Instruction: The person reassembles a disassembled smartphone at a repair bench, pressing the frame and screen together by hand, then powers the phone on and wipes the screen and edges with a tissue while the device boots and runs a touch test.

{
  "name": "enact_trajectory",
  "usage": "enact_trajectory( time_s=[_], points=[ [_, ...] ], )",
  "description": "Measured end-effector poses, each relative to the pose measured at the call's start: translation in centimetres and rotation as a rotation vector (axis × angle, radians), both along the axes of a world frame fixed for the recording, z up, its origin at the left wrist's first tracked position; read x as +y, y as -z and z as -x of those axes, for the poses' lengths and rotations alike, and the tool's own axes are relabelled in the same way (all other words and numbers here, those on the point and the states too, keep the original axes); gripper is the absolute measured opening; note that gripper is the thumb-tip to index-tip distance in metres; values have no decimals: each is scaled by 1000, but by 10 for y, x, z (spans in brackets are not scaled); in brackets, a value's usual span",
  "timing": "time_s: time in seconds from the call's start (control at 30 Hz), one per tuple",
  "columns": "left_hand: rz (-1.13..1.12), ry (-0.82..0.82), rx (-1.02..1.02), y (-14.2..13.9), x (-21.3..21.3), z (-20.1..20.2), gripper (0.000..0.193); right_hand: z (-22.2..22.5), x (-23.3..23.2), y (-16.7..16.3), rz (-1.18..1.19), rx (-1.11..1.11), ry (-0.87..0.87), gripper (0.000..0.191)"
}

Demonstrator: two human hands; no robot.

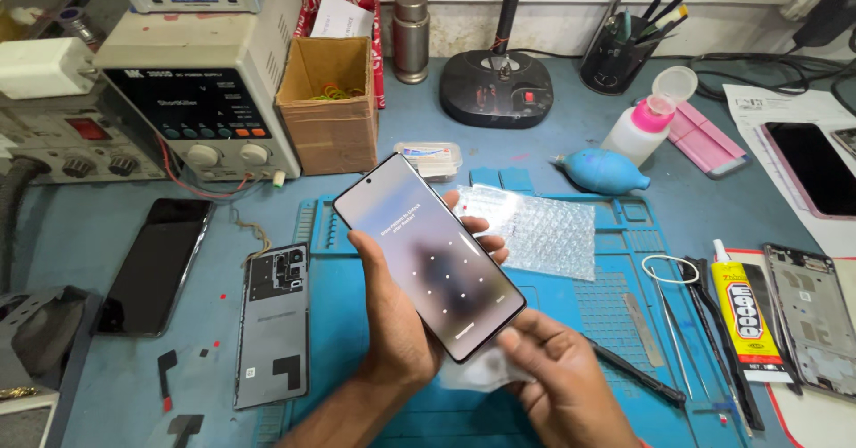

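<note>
Above a blue silicone work mat (553, 314) on a cluttered repair bench, a slim black smartphone with a lit lock screen (428, 256) sits gripped in the left hand (401, 323); the right hand (562, 372) pinches its lower corner, a clear bubble-wrap sheet (544, 230) just behind.

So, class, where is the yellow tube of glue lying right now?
In the head view, the yellow glue tube lies on the right side of the bench, between the tweezers on the blue mat and the bare phone frame.
</note>
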State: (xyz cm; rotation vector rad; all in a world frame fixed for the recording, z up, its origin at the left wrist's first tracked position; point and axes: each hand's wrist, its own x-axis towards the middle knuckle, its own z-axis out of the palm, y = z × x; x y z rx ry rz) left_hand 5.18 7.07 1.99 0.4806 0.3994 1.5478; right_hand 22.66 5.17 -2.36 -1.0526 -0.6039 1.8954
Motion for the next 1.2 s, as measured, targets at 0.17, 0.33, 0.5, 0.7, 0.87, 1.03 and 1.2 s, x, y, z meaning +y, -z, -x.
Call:
enact_trajectory(
  time_s=[0.17, 0.33, 0.5, 0.7, 0.87, 1.03, 1.2],
  points=[
    [-41, 117, 116, -4, 1, 9, 111, -34, 17, -1, -321, -350, -20, 35],
    [-89, 273, 135, 2, 2, 6, 116, -47, 28, -32, -946, -1249, -192, 29],
    [-22, 309, 97, 6, 2, 1, 116, -18, 11, -49, -1481, -1354, -34, 59],
    [34, 322, 163, 8, 0, -3, 113, -6, 3, -42, -1562, -1360, -163, 59],
    [9, 313, 116, 5, 4, -2, 112, -13, 1, -48, -1556, -1326, -111, 50],
    [17, 338, 124, 6, 2, -1, 107, -14, 1, -45, -1613, -1182, -148, 43],
    [-98, 388, 81, 6, -2, 1, 107, -15, 1, -49, -1382, -1151, -17, 45]
  ],
)
